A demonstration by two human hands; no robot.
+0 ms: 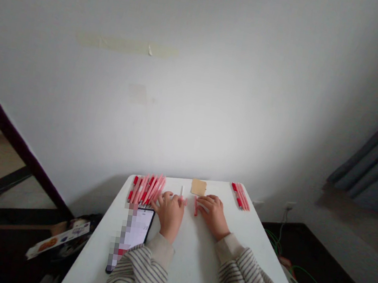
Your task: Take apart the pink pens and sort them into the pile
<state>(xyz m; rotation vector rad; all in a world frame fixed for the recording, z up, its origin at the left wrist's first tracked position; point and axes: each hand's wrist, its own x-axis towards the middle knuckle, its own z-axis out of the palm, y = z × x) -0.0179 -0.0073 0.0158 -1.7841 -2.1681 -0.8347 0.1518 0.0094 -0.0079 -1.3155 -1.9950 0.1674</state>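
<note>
Over the middle of the white table (188, 268), my left hand (170, 215) has its thumb and index finger closed on a slim pen piece (182, 191), whose white end points toward the wall. Its other fingers are bent and partly spread, near a pile of pink and red pens (147, 189) at the back left. My right hand (213, 216) is opposite, its fingertips closed at a short pink pen barrel (196, 206). The two pen pieces are apart. Part of the left piece is hidden under the fingers.
A tan square pad (198, 187) lies at the table's back edge. Several pink and red pens (241, 196) are lined up at the back right. A phone (137, 232) with a lit screen lies beside my left forearm. The wall (193, 114) rises directly behind the table.
</note>
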